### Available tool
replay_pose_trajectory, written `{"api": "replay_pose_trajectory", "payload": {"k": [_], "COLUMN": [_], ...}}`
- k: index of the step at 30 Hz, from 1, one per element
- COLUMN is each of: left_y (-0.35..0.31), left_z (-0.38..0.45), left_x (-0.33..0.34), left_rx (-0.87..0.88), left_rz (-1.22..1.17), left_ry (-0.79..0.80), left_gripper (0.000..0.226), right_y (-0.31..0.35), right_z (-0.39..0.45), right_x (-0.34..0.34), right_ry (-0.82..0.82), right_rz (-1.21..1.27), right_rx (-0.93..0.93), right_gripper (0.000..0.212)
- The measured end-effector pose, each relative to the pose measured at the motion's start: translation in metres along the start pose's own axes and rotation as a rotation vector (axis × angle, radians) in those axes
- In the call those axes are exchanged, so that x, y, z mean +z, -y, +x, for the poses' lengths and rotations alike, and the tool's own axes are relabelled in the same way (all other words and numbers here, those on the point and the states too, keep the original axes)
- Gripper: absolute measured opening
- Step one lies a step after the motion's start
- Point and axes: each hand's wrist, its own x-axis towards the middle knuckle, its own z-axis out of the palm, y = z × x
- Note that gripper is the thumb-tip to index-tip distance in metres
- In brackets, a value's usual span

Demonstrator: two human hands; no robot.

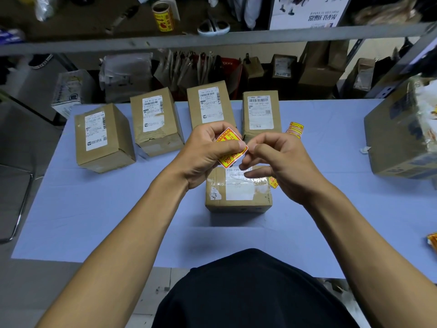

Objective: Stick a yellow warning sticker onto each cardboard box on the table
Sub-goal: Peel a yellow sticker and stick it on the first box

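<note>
My left hand (208,152) pinches a yellow and red warning sticker (230,147) above the table's middle. My right hand (281,162) has its fingertips at the sticker's right corner, fingers curled. Beneath both hands sits a small cardboard box (238,195) with a white label and clear tape; a yellow sticker (273,183) shows at its right edge. Behind them stand several cardboard boxes in a row: far left (104,138), second (156,124), third (210,107), right (260,114). Each bears a white shipping label.
A blue cloth (118,209) covers the table. Loose yellow stickers (294,129) lie beside the right box. A large carton (402,133) stands at the right edge. A sticker roll (163,17) rests on the shelf above. Bags and boxes crowd the space behind the table.
</note>
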Motion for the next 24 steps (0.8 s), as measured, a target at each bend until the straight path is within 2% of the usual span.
{"api": "replay_pose_trajectory", "payload": {"k": [6,10,12,14,16,19,24], "left_y": [0.001,0.004,0.011,0.021,0.028,0.032,0.033], "left_z": [-0.001,-0.002,-0.002,-0.003,-0.005,-0.009,-0.013], "left_x": [0.001,0.006,0.013,0.02,0.026,0.032,0.037], "left_rx": [0.022,0.017,-0.004,0.043,0.14,0.204,0.196], "left_rz": [0.018,-0.104,-0.179,-0.105,0.035,0.077,0.043], "left_ry": [-0.011,-0.03,-0.122,-0.27,-0.342,-0.283,-0.244], "left_gripper": [0.012,0.018,0.034,0.04,0.027,0.005,0.012], "right_y": [-0.002,-0.005,-0.007,-0.009,-0.012,-0.017,-0.022], "right_z": [0.001,0.002,0.002,0.003,0.003,0.004,0.003], "right_x": [0.004,0.008,0.01,0.01,0.008,0.006,0.002], "right_ry": [-0.001,-0.025,-0.07,-0.126,-0.157,-0.181,-0.206], "right_rz": [-0.024,0.006,0.047,0.038,-0.026,-0.098,-0.169], "right_rx": [-0.02,-0.04,-0.055,-0.087,-0.123,-0.151,-0.198], "right_gripper": [0.023,0.024,0.025,0.024,0.021,0.024,0.023]}}
